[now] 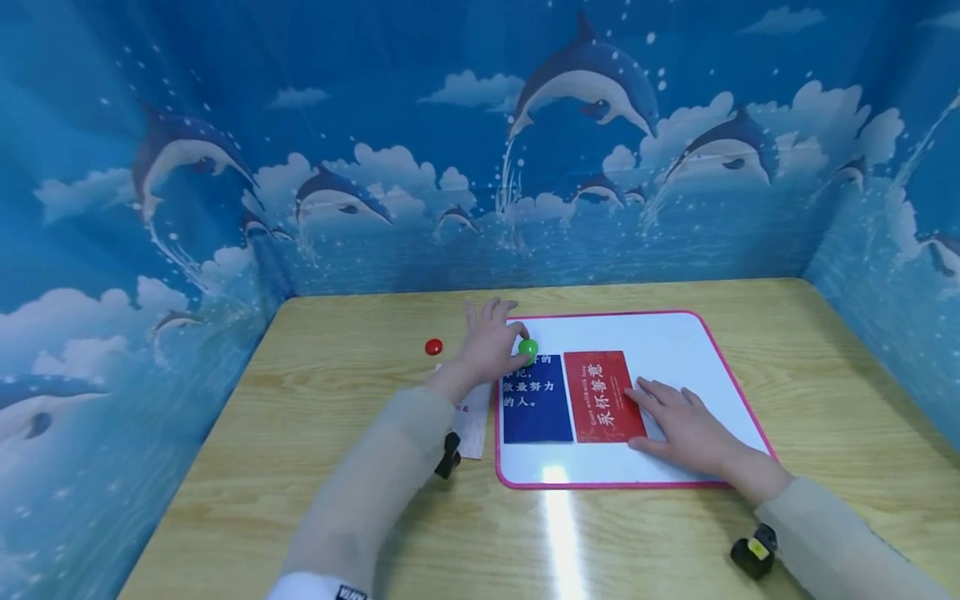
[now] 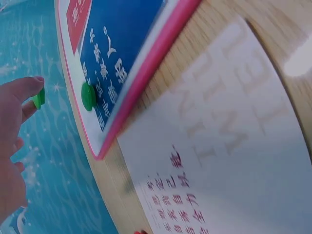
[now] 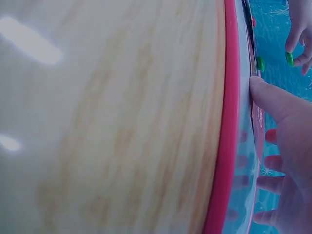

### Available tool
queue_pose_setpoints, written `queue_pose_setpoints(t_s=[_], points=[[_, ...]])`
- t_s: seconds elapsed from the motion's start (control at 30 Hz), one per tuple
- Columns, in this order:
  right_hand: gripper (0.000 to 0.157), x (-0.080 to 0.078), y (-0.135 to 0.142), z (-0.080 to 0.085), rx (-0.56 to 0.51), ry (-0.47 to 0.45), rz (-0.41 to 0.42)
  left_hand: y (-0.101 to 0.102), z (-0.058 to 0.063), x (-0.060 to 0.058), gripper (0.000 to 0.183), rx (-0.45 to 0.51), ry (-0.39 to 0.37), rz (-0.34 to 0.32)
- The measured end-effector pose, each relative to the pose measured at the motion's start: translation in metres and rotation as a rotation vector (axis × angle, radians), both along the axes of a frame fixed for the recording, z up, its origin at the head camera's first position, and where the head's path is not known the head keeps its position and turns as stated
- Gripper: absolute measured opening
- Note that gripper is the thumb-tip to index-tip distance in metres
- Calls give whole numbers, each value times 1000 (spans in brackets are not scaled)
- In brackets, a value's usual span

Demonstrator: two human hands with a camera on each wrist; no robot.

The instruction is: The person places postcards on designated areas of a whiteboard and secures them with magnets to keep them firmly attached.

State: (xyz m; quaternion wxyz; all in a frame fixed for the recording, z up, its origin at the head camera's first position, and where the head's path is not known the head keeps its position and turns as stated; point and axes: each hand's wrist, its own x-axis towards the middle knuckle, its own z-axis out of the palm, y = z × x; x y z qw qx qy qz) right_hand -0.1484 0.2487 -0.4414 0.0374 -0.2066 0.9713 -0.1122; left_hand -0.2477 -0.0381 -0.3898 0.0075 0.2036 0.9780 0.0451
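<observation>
My left hand (image 1: 491,346) pinches a round green magnet (image 1: 528,346) between thumb and finger, raised over the upper left of a pink-edged whiteboard (image 1: 690,358). Below it, a second green magnet (image 2: 88,96) sits on the board at the edge of a blue card (image 1: 536,417) with white characters. Beside the blue card lies a red card (image 1: 592,392), also printed with characters. My right hand (image 1: 686,425) rests on the board with fingers spread, fingertips at the red card's right edge. In the right wrist view, the thumb (image 3: 273,97) touches near the card's lower edge.
A red magnet (image 1: 433,347) lies on the wooden table (image 1: 337,358) left of the board. Under my left forearm, a white printed card (image 1: 472,429) lies close along the board's left edge. A blue dolphin-print curtain (image 1: 405,200) surrounds the table's back and sides.
</observation>
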Motion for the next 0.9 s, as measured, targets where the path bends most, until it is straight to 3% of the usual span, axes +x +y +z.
queue_pose_setpoints(t_s=[0.13,0.3,0.5,0.67,0.9], points=[[89,1,1,-1,-22,-1,35,10,1,1,34,14,4,-29],[74,4,-1,-2,-40,-38,104,20,2,2,33,6,10,-61],[60,6,-3,-1,-19,-40,108,33,1,4,33,-15,15,-93],[59,4,-4,0,8,-33,110,44,2,2,32,-29,25,-111],[59,3,-5,2,18,-25,112,65,3,-2,34,-60,2,-88]])
